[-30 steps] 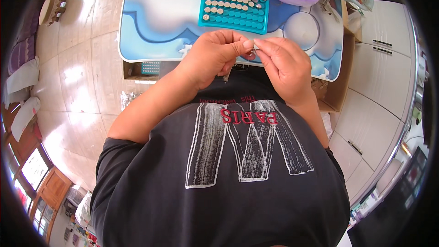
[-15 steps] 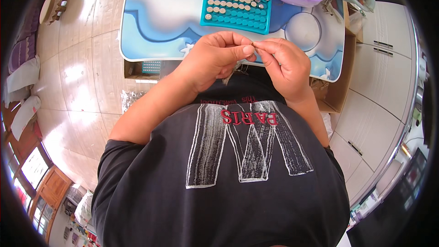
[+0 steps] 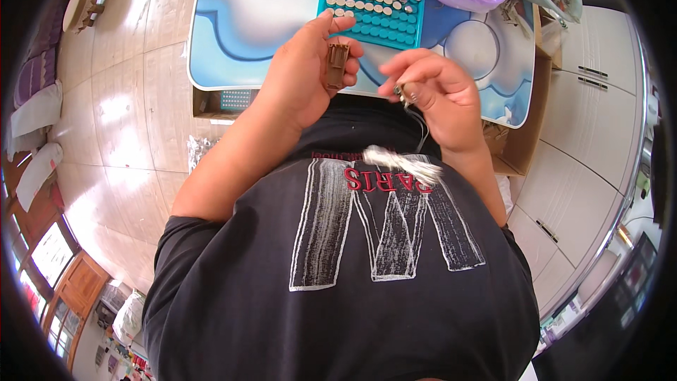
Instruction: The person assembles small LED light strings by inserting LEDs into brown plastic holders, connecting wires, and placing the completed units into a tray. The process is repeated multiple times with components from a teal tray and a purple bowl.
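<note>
Head view: left hand (image 3: 302, 63) grasps boxy brown plastic case (image 3: 336, 67); right hand (image 3: 443, 92), apart, pinches tiny metallic-looking piece (image 3: 400, 92); handling seemingly demands steadiness.

Head-mtd fisheye cam looks dn over torso (image 3: 352, 324), hands (image 3: 448, 102) & tbl (image 3: 243, 28), close rng.

The person wore a black T-shirt (image 3: 243, 310) with short sleeves (image 3: 182, 243)
Red lettering (image 3: 385, 181) overlapped chalky white strokes (image 3: 321, 233); the left hand (image 3: 300, 60) and right hand (image 3: 448, 102) were bare.
</note>
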A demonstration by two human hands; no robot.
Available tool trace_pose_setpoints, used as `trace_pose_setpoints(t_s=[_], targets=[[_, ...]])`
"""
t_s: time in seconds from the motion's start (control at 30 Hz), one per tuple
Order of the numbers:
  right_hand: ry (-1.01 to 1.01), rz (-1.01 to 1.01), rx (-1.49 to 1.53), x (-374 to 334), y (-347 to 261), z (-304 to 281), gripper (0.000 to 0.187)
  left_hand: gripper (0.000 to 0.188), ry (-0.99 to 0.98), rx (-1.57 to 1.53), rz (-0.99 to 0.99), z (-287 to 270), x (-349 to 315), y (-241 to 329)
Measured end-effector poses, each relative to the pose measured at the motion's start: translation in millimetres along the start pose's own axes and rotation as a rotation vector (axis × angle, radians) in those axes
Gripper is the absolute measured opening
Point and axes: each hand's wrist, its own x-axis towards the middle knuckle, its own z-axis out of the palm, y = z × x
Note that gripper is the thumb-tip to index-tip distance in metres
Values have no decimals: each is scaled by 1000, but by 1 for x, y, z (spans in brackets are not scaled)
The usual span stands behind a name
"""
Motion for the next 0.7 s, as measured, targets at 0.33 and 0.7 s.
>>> trace_pose_setpoints(t_s=[0.33,0.7], targets=[[-55,-71,-253,-1,20,11,5,36,-184,-102,5,2,-4,-5],[228,-345,-461,10,13,5,8,34,-275,119,107,-2,-4,-9]])
